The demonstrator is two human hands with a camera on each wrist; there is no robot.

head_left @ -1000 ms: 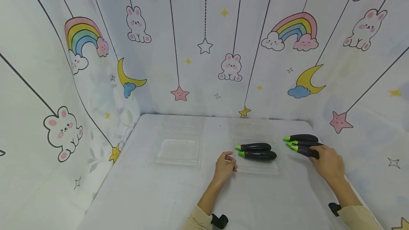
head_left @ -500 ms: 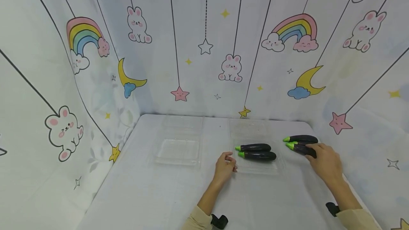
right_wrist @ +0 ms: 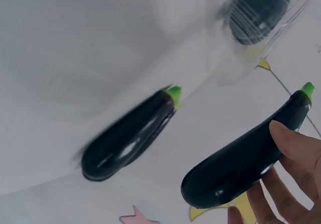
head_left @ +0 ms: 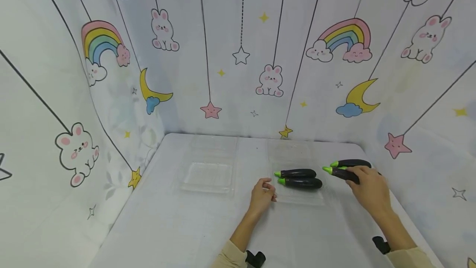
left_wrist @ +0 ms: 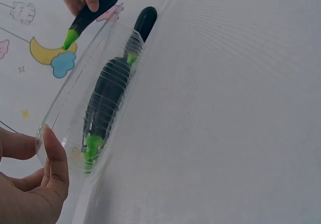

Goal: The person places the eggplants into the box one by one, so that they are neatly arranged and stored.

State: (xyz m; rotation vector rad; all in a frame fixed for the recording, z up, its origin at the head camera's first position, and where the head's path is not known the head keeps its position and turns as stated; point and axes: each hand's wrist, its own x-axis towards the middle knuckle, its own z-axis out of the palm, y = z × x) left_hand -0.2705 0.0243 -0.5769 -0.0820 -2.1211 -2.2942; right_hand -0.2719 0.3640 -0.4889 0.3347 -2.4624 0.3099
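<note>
My right hand (head_left: 368,187) grips a dark eggplant (head_left: 346,175) with a green stem end, raised off the table in the right wrist view. Behind it lies another eggplant (head_left: 351,163), and a further one is mostly hidden by that hand. Two eggplants (head_left: 300,183) lie side by side in the right clear plastic container (head_left: 301,198), their green ends to the left. At that container's left edge is my left hand (head_left: 262,195); in the left wrist view its thumb and a finger (left_wrist: 55,156) pinch the clear rim.
A second clear plastic container (head_left: 208,177) with its lid opened back stands on the left of the white table (head_left: 178,226). A patterned cloth (head_left: 238,90) with rabbits, stars and rainbows hangs behind and at the sides.
My right hand has lifted one eggplant from the group at the right and moved it left, towards the right container. My left hand stays at the container's edge.
</note>
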